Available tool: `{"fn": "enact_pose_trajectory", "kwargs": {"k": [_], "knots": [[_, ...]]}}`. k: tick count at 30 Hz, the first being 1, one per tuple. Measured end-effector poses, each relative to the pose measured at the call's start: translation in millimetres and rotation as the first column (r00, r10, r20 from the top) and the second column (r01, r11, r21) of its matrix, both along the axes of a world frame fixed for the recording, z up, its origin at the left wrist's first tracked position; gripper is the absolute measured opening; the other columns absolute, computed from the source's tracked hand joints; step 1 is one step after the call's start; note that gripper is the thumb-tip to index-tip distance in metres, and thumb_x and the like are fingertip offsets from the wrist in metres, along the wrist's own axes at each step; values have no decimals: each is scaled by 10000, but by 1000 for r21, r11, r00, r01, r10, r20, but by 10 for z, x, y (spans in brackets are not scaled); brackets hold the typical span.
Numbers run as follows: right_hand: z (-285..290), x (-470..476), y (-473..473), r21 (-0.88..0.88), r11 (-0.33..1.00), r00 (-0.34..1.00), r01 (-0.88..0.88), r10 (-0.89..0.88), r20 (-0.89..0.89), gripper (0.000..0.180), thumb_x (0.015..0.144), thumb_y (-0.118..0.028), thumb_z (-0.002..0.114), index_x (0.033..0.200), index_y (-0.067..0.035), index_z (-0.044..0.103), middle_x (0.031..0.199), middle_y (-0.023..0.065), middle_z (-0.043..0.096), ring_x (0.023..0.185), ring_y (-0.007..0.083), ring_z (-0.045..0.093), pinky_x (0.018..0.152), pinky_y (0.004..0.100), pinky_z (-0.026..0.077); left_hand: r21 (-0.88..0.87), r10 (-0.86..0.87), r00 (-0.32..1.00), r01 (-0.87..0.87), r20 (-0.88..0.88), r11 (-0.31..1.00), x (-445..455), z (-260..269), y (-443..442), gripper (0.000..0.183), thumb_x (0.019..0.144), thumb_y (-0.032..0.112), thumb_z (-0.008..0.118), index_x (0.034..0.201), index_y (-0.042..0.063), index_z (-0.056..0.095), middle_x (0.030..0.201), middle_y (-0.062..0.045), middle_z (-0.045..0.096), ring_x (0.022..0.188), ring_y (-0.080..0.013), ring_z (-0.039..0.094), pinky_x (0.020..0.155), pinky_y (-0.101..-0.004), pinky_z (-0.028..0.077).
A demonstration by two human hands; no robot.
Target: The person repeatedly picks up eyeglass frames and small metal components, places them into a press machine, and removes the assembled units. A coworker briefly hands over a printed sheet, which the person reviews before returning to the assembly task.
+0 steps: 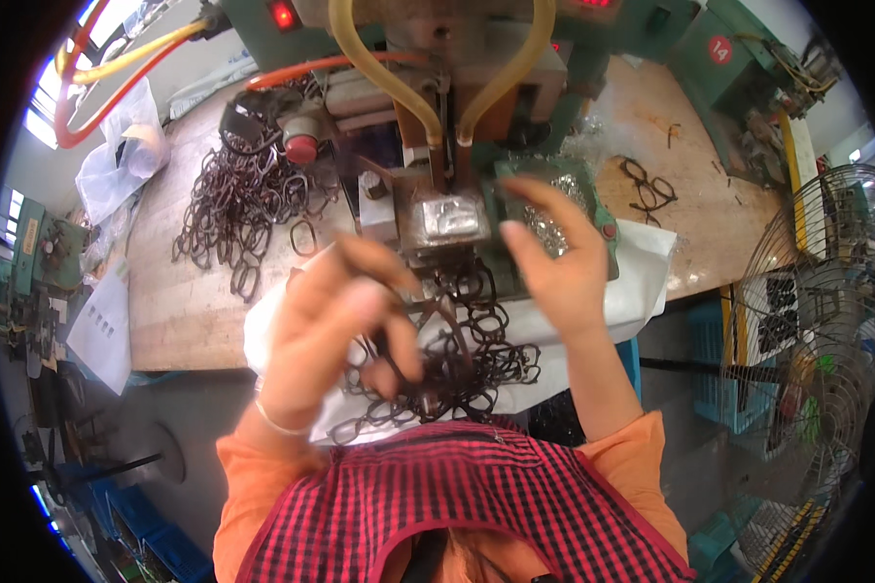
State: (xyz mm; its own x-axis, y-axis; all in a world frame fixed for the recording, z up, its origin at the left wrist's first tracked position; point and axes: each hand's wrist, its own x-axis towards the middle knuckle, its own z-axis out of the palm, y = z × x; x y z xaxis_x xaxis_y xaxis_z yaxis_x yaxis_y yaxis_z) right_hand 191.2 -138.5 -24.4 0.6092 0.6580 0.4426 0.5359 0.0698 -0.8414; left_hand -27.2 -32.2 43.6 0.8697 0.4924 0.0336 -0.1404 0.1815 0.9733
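My left hand is blurred, fingers curled, over the left side of a heap of dark eyeglass frames on white sheeting. Whether it grips a frame cannot be told. Thumb and fingers apart, my right hand hovers at the near edge of a green tray of small shiny metal parts, with nothing visible between the fingertips. Between the hands stands the machine's metal work block, below two metal prongs fed by yellowish hoses. More dark frames lie just in front of the block.
A large pile of dark eyeglass frames lies at the left of the wooden table, beside a red push button. A few frames lie at the right. A wire-cage fan stands at the far right, and a green machine behind.
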Motion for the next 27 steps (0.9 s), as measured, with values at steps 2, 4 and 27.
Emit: {"fn": "enact_pose_trajectory", "kwargs": {"k": [2,4,27], "knots": [[-456,441,-145,-182,903,834,388,-260,486,279,770,-129,728,1039,-57,716,1167,176,661,1178,385,571,1013,446,449,-337,-192,953,105,-234,936,141,-40,-146,246,1062,270,433,1153,58,518,668,-113,653,439,-118,551,372,-197,372],[-787,633,-301,-229,818,719,527,-286,633,214,776,-149,725,963,-45,715,1148,178,660,1145,402,574,990,461,455,-476,-312,927,182,-209,860,355,-133,-61,268,1057,279,429,1121,43,537,637,-104,633,400,-123,517,338,-201,346],[-842,813,-266,-102,947,947,303,-311,-75,200,889,-140,704,1053,-31,742,953,77,729,876,134,659,813,258,503,582,859,418,-792,295,186,-979,-213,194,97,930,-2,611,1003,4,675,940,-78,675,855,-145,634,802,-241,488]]}}
